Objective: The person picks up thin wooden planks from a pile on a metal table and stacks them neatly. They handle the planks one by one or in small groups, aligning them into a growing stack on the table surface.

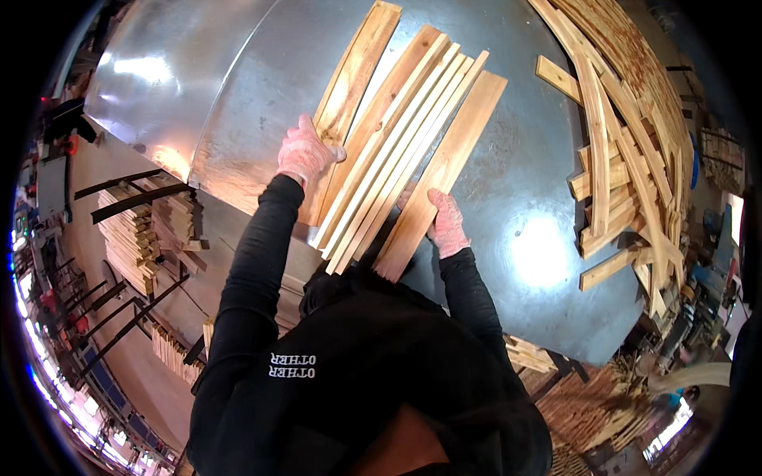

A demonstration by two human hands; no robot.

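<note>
Both my hands wear pale pink knit gloves. My left hand (304, 152) is closed on the left edge of a wide wooden board (357, 71), its thumb lying across the board's face. With my right hand (448, 224) I grip another flat wooden board (452, 163), thumb on top and fingertips showing at its far edge. Between these two boards runs a row of narrow wooden strips (397, 147), some on edge, side by side and slanting away to the upper right. Their near ends reach close to my body.
A shiny metal tabletop (524, 143) lies under the wood. Loose wooden strips (611, 159) are piled crosswise on its right side. Below left, stacked wood (131, 242) rests by dark metal bars (143, 204). More wood (595, 412) lies at lower right.
</note>
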